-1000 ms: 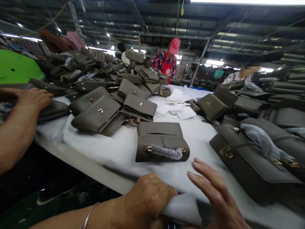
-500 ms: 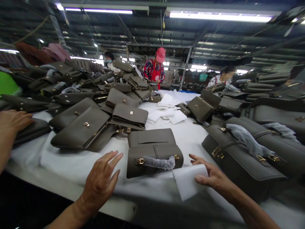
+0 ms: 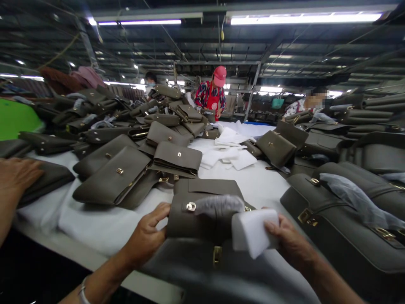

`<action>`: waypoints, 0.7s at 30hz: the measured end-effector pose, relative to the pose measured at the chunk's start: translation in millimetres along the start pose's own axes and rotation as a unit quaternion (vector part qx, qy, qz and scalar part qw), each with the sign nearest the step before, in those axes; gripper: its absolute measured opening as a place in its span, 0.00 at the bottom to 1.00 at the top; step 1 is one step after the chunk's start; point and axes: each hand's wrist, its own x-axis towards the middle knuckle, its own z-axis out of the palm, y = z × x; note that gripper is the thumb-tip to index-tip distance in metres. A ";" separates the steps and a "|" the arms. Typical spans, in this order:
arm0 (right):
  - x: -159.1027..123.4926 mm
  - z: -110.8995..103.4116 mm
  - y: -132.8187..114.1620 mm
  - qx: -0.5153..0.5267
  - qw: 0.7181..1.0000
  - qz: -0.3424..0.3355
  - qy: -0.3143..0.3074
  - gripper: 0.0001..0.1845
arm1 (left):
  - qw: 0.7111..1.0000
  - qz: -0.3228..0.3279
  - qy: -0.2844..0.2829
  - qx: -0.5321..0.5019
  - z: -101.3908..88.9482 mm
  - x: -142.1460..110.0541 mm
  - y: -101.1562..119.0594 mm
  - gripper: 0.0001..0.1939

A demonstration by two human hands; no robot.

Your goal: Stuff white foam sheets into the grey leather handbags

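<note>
White-covered worktop point(image 3: 104, 219) is loaded with piles of grey-brown leather bags. One grey-brown leather handbag with gold clasps and a plastic-wrapped handle point(image 3: 202, 211) is held at the near edge: left hand point(image 3: 148, 236) clamped on its left end. White foam pad point(image 3: 253, 230) is gripped by right hand point(image 3: 289, 242) against its right end.

Long table point(image 3: 95, 261) under white cloth point(image 3: 95, 219), heaped with grey handbags point(image 3: 114, 181) and white sheets point(image 3: 230, 156).
</note>
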 end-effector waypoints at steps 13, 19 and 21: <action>5.1 14.5 -88.5 0.135 0.974 -0.069 0.166 0.20 | 0.929 0.180 -0.060 0.319 28.7 98.7 32.5 0.16; -11.2 20.7 -87.4 0.131 0.973 -0.180 0.069 0.22 | 0.937 0.278 -0.014 0.212 52.0 62.9 20.1 0.07; -3.1 28.8 -92.3 0.086 0.977 -0.196 0.024 0.24 | 0.938 0.292 -0.009 0.188 55.1 53.8 20.0 0.09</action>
